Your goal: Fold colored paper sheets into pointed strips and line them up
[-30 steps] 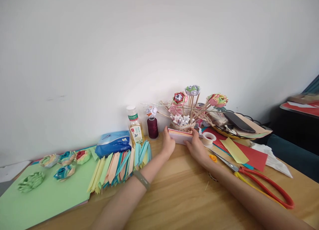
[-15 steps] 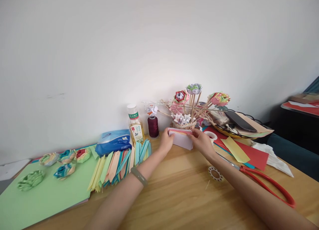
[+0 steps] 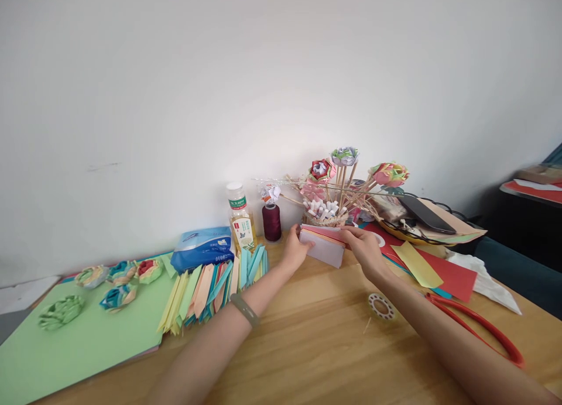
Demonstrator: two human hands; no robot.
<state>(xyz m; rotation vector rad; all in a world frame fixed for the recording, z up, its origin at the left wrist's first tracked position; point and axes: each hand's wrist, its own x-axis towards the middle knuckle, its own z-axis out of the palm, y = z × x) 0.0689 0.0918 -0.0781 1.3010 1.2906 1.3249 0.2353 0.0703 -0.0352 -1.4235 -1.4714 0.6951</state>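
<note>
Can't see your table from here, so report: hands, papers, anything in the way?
Left hand and right hand gripping paper stack. Flower basket close behind. Red-handled scissors partly hidden beneath right forearm.

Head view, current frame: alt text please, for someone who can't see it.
Two hands, left and right, hold a stack of coloured paper above a wooden table. Folded paper strips and a green sheet lie to the left; red-handled scissors lie to the right.
</note>
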